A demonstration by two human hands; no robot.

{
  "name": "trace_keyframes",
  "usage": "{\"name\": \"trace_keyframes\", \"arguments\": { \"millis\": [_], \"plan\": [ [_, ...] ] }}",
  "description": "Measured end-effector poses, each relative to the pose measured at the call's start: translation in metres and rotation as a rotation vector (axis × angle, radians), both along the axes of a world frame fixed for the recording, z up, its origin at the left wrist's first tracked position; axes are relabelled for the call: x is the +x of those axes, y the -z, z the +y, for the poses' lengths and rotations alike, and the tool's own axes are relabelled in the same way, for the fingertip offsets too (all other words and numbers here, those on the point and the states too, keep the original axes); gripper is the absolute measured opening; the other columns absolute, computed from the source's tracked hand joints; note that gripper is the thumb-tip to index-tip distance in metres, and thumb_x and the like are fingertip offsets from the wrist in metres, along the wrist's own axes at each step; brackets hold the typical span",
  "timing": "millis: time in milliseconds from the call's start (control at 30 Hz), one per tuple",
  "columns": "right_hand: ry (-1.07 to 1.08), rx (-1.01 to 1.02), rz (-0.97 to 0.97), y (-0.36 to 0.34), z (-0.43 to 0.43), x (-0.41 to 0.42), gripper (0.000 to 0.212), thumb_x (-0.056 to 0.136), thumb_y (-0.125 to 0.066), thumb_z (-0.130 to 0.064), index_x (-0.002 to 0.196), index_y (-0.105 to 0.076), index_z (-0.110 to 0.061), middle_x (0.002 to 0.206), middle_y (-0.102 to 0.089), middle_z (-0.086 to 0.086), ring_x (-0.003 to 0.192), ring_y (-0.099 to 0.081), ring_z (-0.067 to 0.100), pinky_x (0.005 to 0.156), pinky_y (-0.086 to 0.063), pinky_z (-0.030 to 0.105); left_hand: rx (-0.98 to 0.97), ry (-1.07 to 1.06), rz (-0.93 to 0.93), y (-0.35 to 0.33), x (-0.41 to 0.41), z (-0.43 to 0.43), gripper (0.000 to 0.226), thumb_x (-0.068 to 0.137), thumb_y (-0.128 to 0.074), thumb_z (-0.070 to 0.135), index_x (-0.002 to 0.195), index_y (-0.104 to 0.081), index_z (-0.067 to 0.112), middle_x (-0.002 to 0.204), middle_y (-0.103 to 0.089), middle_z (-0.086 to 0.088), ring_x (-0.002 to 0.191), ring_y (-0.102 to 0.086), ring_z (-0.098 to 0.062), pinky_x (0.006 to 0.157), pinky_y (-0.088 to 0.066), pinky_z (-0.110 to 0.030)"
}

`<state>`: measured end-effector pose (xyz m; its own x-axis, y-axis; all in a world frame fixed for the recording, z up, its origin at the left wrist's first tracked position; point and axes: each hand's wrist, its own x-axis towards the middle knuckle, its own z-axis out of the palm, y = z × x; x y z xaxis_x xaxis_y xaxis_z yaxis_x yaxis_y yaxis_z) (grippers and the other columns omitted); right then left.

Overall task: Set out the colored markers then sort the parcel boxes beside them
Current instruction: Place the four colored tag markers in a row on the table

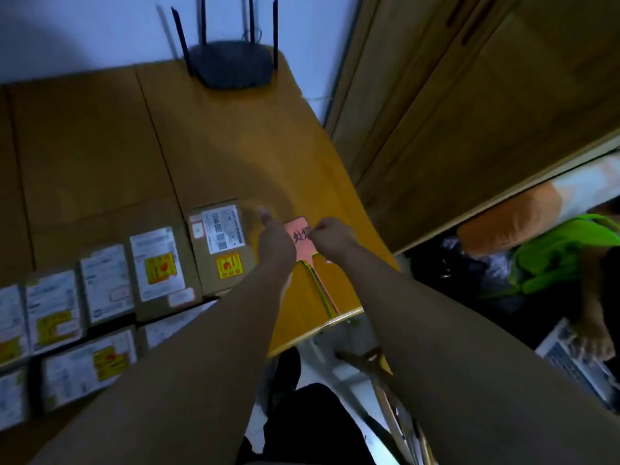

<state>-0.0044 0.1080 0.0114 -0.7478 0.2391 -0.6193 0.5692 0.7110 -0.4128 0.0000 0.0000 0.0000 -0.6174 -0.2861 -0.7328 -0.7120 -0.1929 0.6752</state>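
A pink paper marker (299,241) with black handwriting lies on top of a small stack of colored sheets (322,290) near the table's right front corner. My right hand (330,234) is closed, pinching the pink marker's right edge. My left hand (273,238) rests on its left edge with a finger stretched forward; the hand is blurred. Several brown parcel boxes with white labels and yellow stickers sit in rows to the left, the nearest one (219,245) right beside my left hand.
The orange-brown wooden table (235,152) has a black router (231,67) with antennas at its far edge. To the right stand wooden cabinet doors (469,112). A green bag (563,253) and another person's hand on a laptop (580,357) are at lower right.
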Motion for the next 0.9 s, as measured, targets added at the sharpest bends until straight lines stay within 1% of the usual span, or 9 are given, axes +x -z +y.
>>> {"name": "trace_keyframes", "arguments": {
  "millis": [67,133,200,267,367,500,700,833,900],
  "plan": [
    [0.116,-0.064,-0.024,0.026,0.004,-0.006,0.033,0.095,-0.059,-0.029,0.12,-0.066,-0.008,0.127,-0.067,0.024,0.113,-0.065,0.044,0.095,-0.059,0.052,0.027,-0.221,-0.012,0.018,-0.006,0.006,0.077,0.101,-0.024,0.07,0.145,-0.052,0.013,0.085,-0.062,0.007,0.076,-0.063,-0.014,0.073,-0.05,-0.028],
    [0.133,-0.045,-0.064,0.046,0.008,-0.006,0.044,0.094,-0.059,-0.029,0.133,-0.059,-0.01,0.136,-0.062,0.022,0.119,-0.062,0.044,0.096,-0.057,0.048,0.018,-0.289,-0.054,0.029,-0.006,0.009,0.078,0.102,-0.025,0.068,0.154,-0.043,0.012,0.129,-0.066,-0.004,0.115,-0.063,-0.027,0.088,-0.037,-0.026],
    [0.138,-0.027,-0.076,0.062,0.009,-0.008,0.056,0.094,-0.059,-0.029,0.146,-0.049,-0.009,0.147,-0.053,0.021,0.126,-0.057,0.044,0.096,-0.053,0.045,0.035,-0.326,-0.126,0.042,-0.009,0.009,0.076,0.103,-0.027,0.065,0.155,-0.042,0.011,0.157,-0.047,-0.01,0.141,-0.045,-0.031,0.093,-0.029,-0.03],
    [0.2,-0.04,-0.043,0.077,0.009,-0.011,0.06,0.094,-0.06,-0.028,0.148,-0.046,-0.006,0.15,-0.05,0.021,0.129,-0.055,0.044,0.098,-0.052,0.045,0.142,-0.273,-0.191,0.052,-0.014,0.007,0.075,0.103,-0.023,0.066,0.143,-0.054,0.011,0.145,-0.058,-0.011,0.134,-0.053,-0.03,0.101,-0.04,-0.034],
    [0.278,-0.072,-0.03,0.09,0.004,-0.018,0.052,0.096,-0.059,-0.026,0.143,-0.049,-0.005,0.144,-0.057,0.021,0.127,-0.058,0.041,0.096,-0.051,0.043,0.155,-0.197,-0.24,0.055,-0.019,0.006,0.076,0.1,-0.016,0.072,0.083,-0.063,0.014,0.068,-0.072,-0.001,0.072,-0.061,-0.017,0.062,-0.043,-0.029],
    [0.283,-0.089,-0.092,0.098,0.001,-0.025,0.043,0.094,-0.059,-0.028,0.129,-0.065,-0.003,0.133,-0.065,0.024,0.124,-0.059,0.041,0.101,-0.052,0.043,0.153,-0.139,-0.229,0.058,-0.019,0.01,0.074,0.101,-0.012,0.071,0.078,-0.06,0.019,0.043,-0.066,0.008,0.069,-0.058,-0.011,0.058,-0.036,-0.027],
    [0.313,-0.25,0.038,0.09,-0.001,-0.024,0.024,0.096,-0.066,-0.024,0.115,-0.073,-0.011,0.117,-0.075,0.017,0.109,-0.069,0.04,0.092,-0.058,0.053,0.263,-0.076,-0.167,0.051,-0.019,0.004,0.066,0.106,-0.024,0.062,0.081,-0.066,0.017,0.06,-0.074,0.002,0.075,-0.065,-0.016,0.056,-0.043,-0.025],
    [0.424,-0.48,0.158,0.061,-0.008,-0.035,0.009,0.098,-0.067,-0.017,0.091,-0.07,-0.022,0.108,-0.076,0.015,0.1,-0.072,0.038,0.083,-0.062,0.055,-0.046,-0.043,0.06,0.026,-0.022,-0.008,0.015,0.094,-0.062,0.008,0.098,-0.076,0.011,0.093,-0.073,-0.008,0.088,-0.066,-0.025,0.068,-0.051,-0.031],
    [0.417,-0.601,0.204,0.035,-0.019,-0.046,0.011,0.097,-0.069,-0.014,0.09,-0.069,-0.023,0.105,-0.075,0.016,0.091,-0.072,0.036,0.074,-0.063,0.048,-0.151,-0.033,0.153,0.002,-0.026,-0.024,0.032,0.084,-0.065,0.004,0.106,-0.078,0.023,0.095,-0.076,-0.001,0.084,-0.069,-0.021,0.069,-0.054,-0.033]
  ]
}}
